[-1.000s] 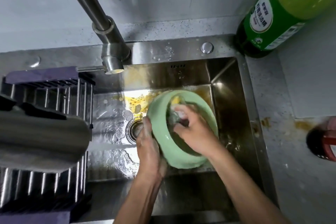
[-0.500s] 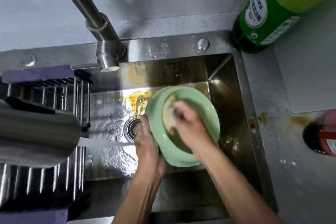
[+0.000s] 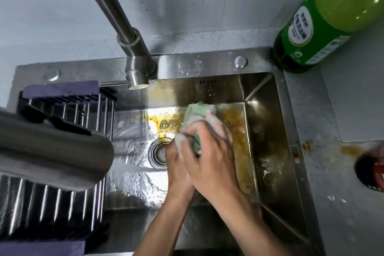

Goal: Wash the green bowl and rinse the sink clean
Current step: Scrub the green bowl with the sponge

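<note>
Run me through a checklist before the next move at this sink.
1. Grip: ok. The left hand and right hand both clutch a green soapy item.
2. What that item is: cannot tell. It is blurred, and it could be the bowl or a sponge.
3. Water from the faucet spout: cannot tell. Only a faint haze shows below it.
4. Sink floor clean: not ok. Yellow-orange residue lies by the drain and along the right side.
5. Drain clear: ok as far as seen. The left hand partly hides it.
6. Counter clean: not ok. There is a brown spill right of the sink.
</note>
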{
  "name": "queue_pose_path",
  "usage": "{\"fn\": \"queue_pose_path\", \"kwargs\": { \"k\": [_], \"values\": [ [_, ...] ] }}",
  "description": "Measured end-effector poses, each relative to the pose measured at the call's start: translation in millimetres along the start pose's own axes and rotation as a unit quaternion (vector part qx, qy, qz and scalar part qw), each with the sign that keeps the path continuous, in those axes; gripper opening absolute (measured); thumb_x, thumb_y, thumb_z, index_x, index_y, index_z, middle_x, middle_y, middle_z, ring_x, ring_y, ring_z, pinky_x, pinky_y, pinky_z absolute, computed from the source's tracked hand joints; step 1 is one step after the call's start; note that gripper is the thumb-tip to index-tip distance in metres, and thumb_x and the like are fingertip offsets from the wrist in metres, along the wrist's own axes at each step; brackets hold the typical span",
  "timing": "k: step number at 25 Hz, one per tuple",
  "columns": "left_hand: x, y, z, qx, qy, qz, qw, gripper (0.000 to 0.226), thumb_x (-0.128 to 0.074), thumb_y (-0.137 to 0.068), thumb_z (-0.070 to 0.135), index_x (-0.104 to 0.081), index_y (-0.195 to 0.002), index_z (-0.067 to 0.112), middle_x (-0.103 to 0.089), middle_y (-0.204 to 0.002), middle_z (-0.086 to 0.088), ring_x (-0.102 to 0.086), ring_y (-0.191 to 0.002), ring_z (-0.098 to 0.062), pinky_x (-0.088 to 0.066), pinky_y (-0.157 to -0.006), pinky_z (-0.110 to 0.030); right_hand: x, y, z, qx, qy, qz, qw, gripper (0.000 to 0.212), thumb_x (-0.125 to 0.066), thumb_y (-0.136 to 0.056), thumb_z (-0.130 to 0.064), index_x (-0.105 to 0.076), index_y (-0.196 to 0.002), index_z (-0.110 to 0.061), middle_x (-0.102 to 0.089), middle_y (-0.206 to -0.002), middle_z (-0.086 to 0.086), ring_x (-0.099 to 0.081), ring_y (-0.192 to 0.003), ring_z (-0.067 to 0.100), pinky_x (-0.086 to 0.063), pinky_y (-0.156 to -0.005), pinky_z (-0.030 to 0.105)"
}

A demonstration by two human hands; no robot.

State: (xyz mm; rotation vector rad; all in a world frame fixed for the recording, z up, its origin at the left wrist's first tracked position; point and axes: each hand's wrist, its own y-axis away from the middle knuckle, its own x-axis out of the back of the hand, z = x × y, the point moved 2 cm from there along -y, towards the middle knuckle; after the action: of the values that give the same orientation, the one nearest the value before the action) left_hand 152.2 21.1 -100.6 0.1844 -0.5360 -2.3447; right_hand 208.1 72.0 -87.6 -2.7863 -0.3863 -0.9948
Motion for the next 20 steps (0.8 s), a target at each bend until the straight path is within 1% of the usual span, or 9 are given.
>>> {"fn": "queue_pose_path", "kwargs": {
  "k": [3, 7, 10, 13, 15, 16, 17, 19, 20],
  "values": [
    [3.7, 3.6, 1.3, -0.002, 0.014, 0.002, 1.000, 0.040, -0.041, -0.105, 0.011, -0.060, -0.070, 0.016, -0.060, -0.059, 0.009, -0.052, -0.057, -0.002, -0.043, -0.053, -0.017, -3.1, -19.6, 9.7, -0.055, -0.024, -0.044, 0.997, 0.030, -0.047, -0.089, -0.028, -0.070, -0.090, -0.009, -0.061, -0.116, 0.008, -0.054, -0.117, 0.027, -0.038, -0.098, 0.029],
    [4.6, 3.0, -3.6, 0.025, 0.033, 0.018, 0.999, 0.034, -0.041, -0.101, -0.002, -0.056, -0.072, 0.009, -0.057, -0.059, 0.003, -0.052, -0.050, 0.005, -0.043, -0.051, -0.011, -9.8, 4.0, 8.5, 0.044, 0.038, -0.087, 0.995, 0.042, -0.040, -0.090, -0.024, -0.071, -0.115, -0.012, -0.062, -0.126, 0.009, -0.048, -0.125, 0.028, -0.032, -0.113, 0.037],
    [3.5, 8.6, -9.5, 0.060, 0.071, 0.009, 0.996, 0.031, -0.039, -0.105, 0.014, -0.065, -0.093, 0.000, -0.070, -0.075, 0.001, -0.060, -0.067, 0.001, -0.047, -0.061, -0.012, -11.9, -7.3, 13.7, -0.045, 0.025, -0.102, 0.993, 0.050, -0.037, -0.094, -0.028, -0.059, -0.134, -0.006, -0.058, -0.139, 0.013, -0.045, -0.133, 0.031, -0.029, -0.114, 0.035],
    [12.5, -8.7, -7.8, 0.091, 0.114, 0.097, 0.985, 0.035, -0.040, -0.106, 0.028, -0.063, -0.107, 0.002, -0.069, -0.090, -0.015, -0.065, -0.070, 0.005, -0.046, -0.063, -0.005, -13.5, 42.6, 15.3, 0.091, 0.028, -0.082, 0.992, 0.043, -0.045, -0.098, -0.023, -0.058, -0.137, -0.009, -0.053, -0.145, 0.012, -0.042, -0.138, 0.031, -0.034, -0.115, 0.036],
    [18.1, -13.7, -7.0, 0.142, 0.198, 0.111, 0.964, 0.047, -0.042, -0.102, 0.044, -0.066, -0.113, 0.005, -0.073, -0.100, -0.017, -0.073, -0.082, -0.009, -0.057, -0.063, -0.019, -3.3, 85.5, 26.4, 0.099, 0.060, -0.052, 0.992, 0.042, -0.042, -0.101, -0.023, -0.055, -0.139, -0.010, -0.050, -0.148, 0.006, -0.041, -0.140, 0.025, -0.035, -0.116, 0.038],
    [20.8, -11.6, -12.1, 0.174, 0.234, 0.110, 0.950, 0.048, -0.044, -0.100, 0.050, -0.067, -0.118, 0.012, -0.074, -0.109, -0.013, -0.073, -0.094, -0.020, -0.060, -0.066, -0.029, 5.1, 85.3, 38.9, 0.025, 0.042, -0.026, 0.998, 0.043, -0.039, -0.102, -0.025, -0.053, -0.140, -0.011, -0.049, -0.147, 0.003, -0.042, -0.138, 0.022, -0.038, -0.113, 0.040],
    [18.9, -5.2, -16.6, 0.204, 0.251, 0.109, 0.940, 0.047, -0.045, -0.098, 0.053, -0.066, -0.122, 0.018, -0.073, -0.115, -0.009, -0.071, -0.100, -0.025, -0.061, -0.068, -0.036, 9.7, 76.1, 55.9, -0.110, -0.003, 0.003, 0.994, 0.043, -0.038, -0.102, -0.027, -0.051, -0.143, -0.016, -0.051, -0.146, 0.002, -0.046, -0.133, 0.019, -0.042, -0.109, 0.041],
    [15.7, 8.3, -25.8, 0.233, 0.227, 0.105, 0.940, 0.049, -0.047, -0.098, 0.053, -0.064, -0.125, 0.016, -0.070, -0.120, -0.013, -0.070, -0.096, -0.023, -0.060, -0.071, -0.040, 14.2, 39.3, 81.0, -0.337, -0.106, 0.008, 0.935, 0.041, -0.045, -0.101, -0.026, -0.048, -0.141, -0.024, -0.056, -0.136, 0.003, -0.054, -0.114, 0.016, -0.047, -0.094, 0.035],
    [14.4, 15.5, -29.0, 0.243, 0.211, 0.100, 0.942, 0.050, -0.048, -0.098, 0.051, -0.063, -0.125, 0.012, -0.069, -0.119, -0.016, -0.070, -0.088, -0.021, -0.059, -0.068, -0.037, 11.6, 18.6, 92.5, -0.366, -0.105, -0.005, 0.925, 0.038, -0.049, -0.099, -0.026, -0.051, -0.137, -0.021, -0.059, -0.126, 0.004, -0.055, -0.104, 0.016, -0.045, -0.086, 0.029]
  ]
}}
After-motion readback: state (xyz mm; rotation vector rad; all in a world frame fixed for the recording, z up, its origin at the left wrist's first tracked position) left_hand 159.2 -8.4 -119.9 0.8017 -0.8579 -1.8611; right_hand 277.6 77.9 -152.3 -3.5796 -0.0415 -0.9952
